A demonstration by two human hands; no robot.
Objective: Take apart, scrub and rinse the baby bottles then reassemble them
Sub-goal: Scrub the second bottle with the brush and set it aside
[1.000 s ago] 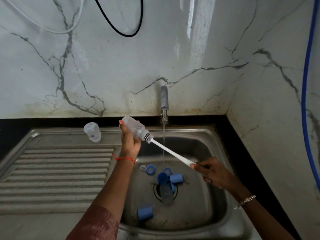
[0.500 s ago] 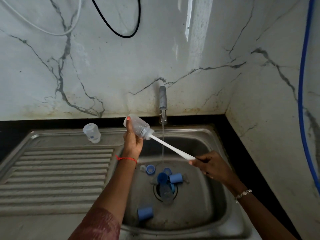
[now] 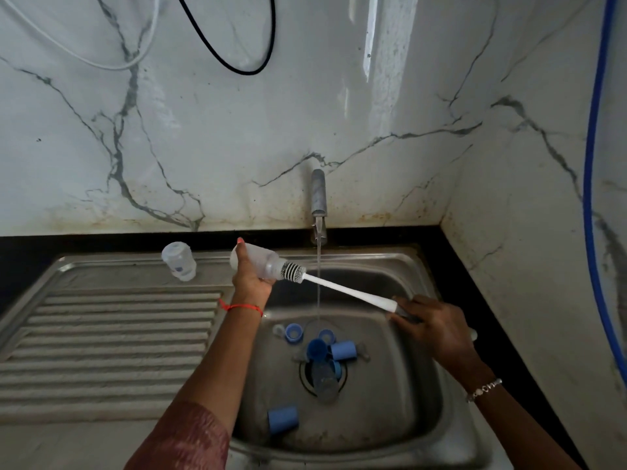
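The left hand (image 3: 251,283) grips the bottle (image 3: 259,262), the right hand (image 3: 437,329) clasps the brush (image 3: 346,290), fingers curled; the person should push bristles fully in, twisting

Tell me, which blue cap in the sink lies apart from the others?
The blue cap nearest the sink's front edge, lying alone on its side; the others cluster by the drain.

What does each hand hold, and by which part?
The left hand grips the clear bottle around its body; the right hand grips the bottle brush at its handle end.
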